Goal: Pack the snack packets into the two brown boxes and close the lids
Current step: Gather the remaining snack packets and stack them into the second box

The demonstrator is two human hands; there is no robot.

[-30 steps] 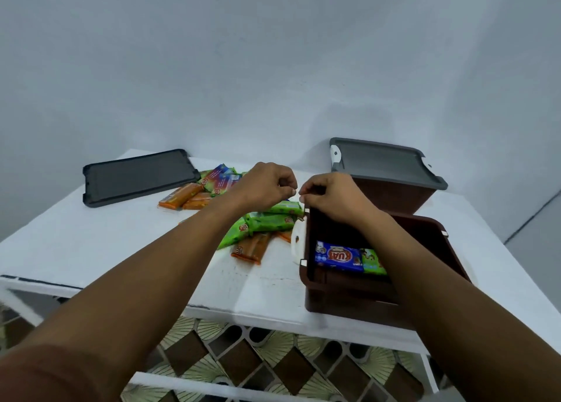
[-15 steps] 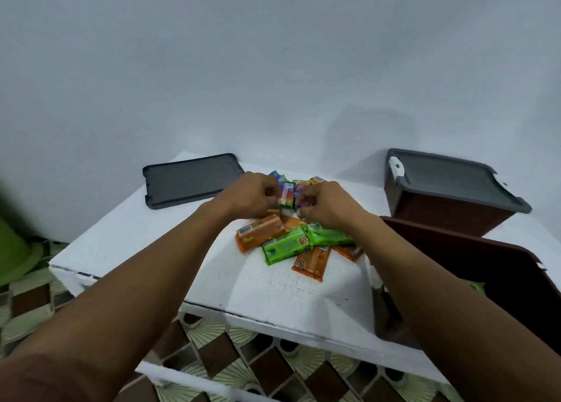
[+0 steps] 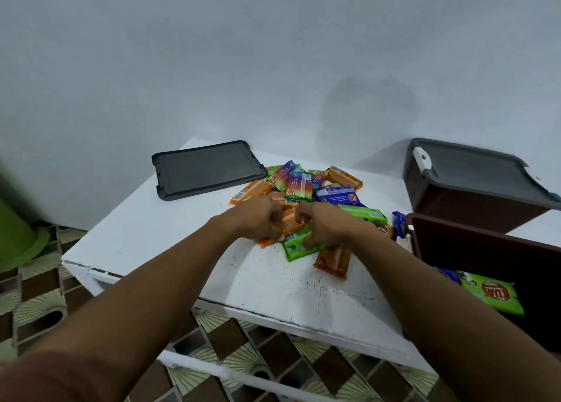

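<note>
- The white desk [image 3: 170, 234] carries all task items; its near edge shows chipped paint.
- The open brown box [image 3: 485, 249] stands at the right near corner of the desk. A green packet [image 3: 493, 293] and part of a blue one lie inside it.
- The left hand [image 3: 261, 219] and right hand [image 3: 323, 227] rest side by side on the near end of the pile of snack packets [image 3: 299, 186] at the desk centre.
- Left grip: fingers curled onto an orange packet [image 3: 290, 224]. Right grip: fingers curled onto a green packet [image 3: 296, 246]. Whether either grip is fully clamped cannot be told.
- The second brown box [image 3: 473, 207] stands behind the open one with its grey lid [image 3: 476, 170] on top.
- A loose grey lid [image 3: 206, 169] lies flat at the far left, just beside the pile.
</note>
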